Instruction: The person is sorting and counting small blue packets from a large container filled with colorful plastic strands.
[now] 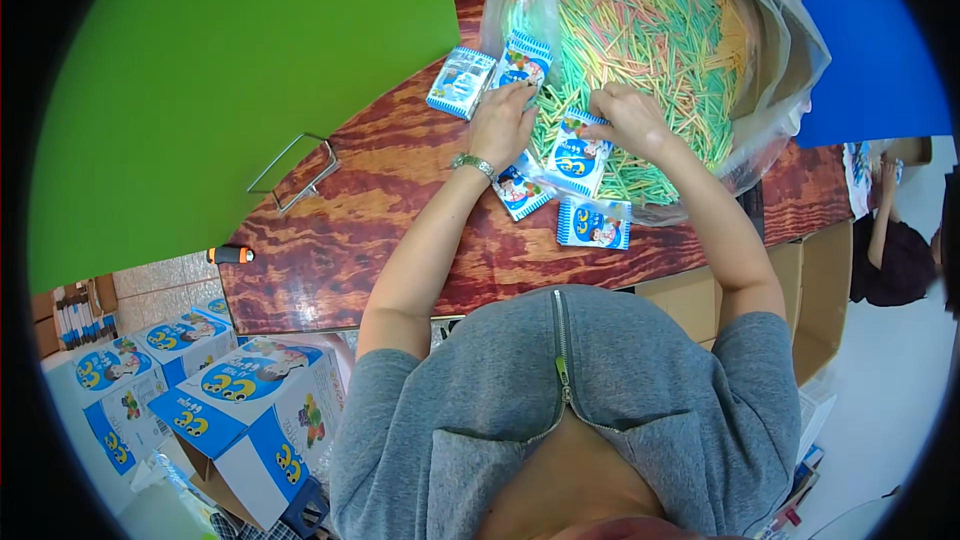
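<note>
Packing workshop, wood-grained table (350, 210), small packets (579, 162), loose pastel sticks (650, 50) in bulk, blue-and-white cartons (262, 370)

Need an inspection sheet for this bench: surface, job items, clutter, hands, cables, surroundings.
Surface: red-brown wood-grain table.
Job items: pastel sticks in a clear plastic bag; five blue-and-white packets visible around its near-left side.
Clutter: bent metal frame and orange-and-black object by the table's left edge.
Left hand: touching an upper packet; grip unclear.
Right hand: fingers at a packet near the bag's edge; grip unclear.
Cables: nothing seen.
Surroundings: green panel left, blue panel right; printed cartons lower left; another person far right.
</note>
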The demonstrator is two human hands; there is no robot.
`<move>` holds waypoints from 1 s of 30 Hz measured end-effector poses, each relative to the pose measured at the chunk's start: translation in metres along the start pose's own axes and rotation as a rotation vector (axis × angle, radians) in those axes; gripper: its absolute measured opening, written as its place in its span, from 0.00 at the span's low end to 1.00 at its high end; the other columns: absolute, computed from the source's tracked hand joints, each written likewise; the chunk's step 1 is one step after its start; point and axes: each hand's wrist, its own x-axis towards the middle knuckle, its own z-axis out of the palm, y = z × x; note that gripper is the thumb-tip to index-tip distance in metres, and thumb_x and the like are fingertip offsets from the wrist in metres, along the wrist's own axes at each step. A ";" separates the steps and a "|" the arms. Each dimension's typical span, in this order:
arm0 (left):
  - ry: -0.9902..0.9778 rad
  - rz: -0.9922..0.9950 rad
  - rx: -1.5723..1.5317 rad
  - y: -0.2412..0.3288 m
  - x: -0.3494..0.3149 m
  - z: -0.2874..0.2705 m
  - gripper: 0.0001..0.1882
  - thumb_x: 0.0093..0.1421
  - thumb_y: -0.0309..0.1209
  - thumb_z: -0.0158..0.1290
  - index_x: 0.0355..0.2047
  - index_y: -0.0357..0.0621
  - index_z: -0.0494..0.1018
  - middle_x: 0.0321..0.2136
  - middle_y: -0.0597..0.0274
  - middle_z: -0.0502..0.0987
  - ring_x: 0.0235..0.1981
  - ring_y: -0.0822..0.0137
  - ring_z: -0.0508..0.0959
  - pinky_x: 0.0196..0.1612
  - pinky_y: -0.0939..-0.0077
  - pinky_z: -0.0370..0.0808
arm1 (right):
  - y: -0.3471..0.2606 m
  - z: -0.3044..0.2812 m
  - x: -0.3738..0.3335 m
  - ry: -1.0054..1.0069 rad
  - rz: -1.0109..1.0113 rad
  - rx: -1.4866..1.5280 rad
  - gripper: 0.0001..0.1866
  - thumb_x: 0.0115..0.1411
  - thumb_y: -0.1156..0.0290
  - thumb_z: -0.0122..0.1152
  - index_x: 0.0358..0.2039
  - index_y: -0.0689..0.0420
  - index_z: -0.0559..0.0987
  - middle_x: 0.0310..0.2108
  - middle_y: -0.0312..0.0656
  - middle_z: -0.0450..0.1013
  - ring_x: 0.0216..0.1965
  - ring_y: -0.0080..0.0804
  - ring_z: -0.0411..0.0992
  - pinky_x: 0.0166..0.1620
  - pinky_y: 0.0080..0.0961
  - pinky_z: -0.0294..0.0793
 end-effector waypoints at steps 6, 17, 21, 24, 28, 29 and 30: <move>0.061 0.054 -0.008 0.023 -0.003 -0.012 0.17 0.58 0.32 0.56 0.46 0.39 0.76 0.47 0.50 0.77 0.49 0.50 0.74 0.54 0.59 0.69 | 0.016 0.010 -0.008 0.131 -0.158 -0.220 0.08 0.56 0.63 0.61 0.31 0.53 0.78 0.31 0.41 0.74 0.38 0.41 0.74 0.37 0.38 0.75; -0.246 -0.189 -0.430 0.070 0.014 -0.028 0.12 0.63 0.34 0.56 0.36 0.36 0.79 0.25 0.67 0.80 0.26 0.77 0.76 0.31 0.82 0.72 | -0.006 -0.053 -0.008 0.323 -0.258 0.369 0.08 0.57 0.70 0.63 0.34 0.60 0.79 0.29 0.45 0.75 0.32 0.42 0.74 0.38 0.36 0.72; -0.291 -0.300 -0.821 0.065 0.013 -0.020 0.09 0.63 0.30 0.57 0.35 0.34 0.79 0.28 0.71 0.80 0.29 0.83 0.74 0.31 0.85 0.72 | -0.014 -0.056 -0.003 0.358 -0.231 0.501 0.10 0.57 0.66 0.63 0.34 0.59 0.78 0.29 0.47 0.76 0.34 0.46 0.76 0.37 0.37 0.73; -0.150 -0.380 -0.838 0.059 0.014 -0.015 0.11 0.55 0.29 0.65 0.23 0.40 0.74 0.21 0.74 0.75 0.22 0.86 0.67 0.22 0.86 0.65 | -0.013 -0.062 0.005 0.328 -0.268 0.509 0.10 0.59 0.67 0.61 0.38 0.59 0.78 0.32 0.46 0.78 0.37 0.43 0.77 0.38 0.36 0.74; -0.042 -0.381 -0.813 0.046 0.022 -0.019 0.12 0.53 0.29 0.67 0.24 0.41 0.73 0.20 0.74 0.74 0.22 0.85 0.68 0.23 0.86 0.65 | 0.010 -0.071 0.046 0.190 -0.342 0.697 0.13 0.64 0.66 0.58 0.45 0.60 0.78 0.36 0.42 0.79 0.39 0.25 0.77 0.39 0.27 0.76; -0.036 -0.384 -0.805 0.044 0.021 -0.022 0.12 0.53 0.29 0.67 0.24 0.41 0.73 0.20 0.74 0.74 0.22 0.85 0.68 0.23 0.86 0.65 | 0.021 -0.080 0.070 0.246 -0.307 0.640 0.13 0.64 0.66 0.57 0.44 0.60 0.78 0.36 0.43 0.79 0.39 0.29 0.77 0.40 0.30 0.76; -0.051 -0.411 -0.799 0.045 0.019 -0.025 0.12 0.53 0.29 0.66 0.24 0.41 0.73 0.21 0.73 0.74 0.22 0.85 0.68 0.23 0.86 0.65 | 0.036 -0.092 0.097 0.305 -0.266 0.577 0.13 0.63 0.66 0.57 0.44 0.59 0.78 0.36 0.44 0.78 0.39 0.33 0.77 0.42 0.32 0.76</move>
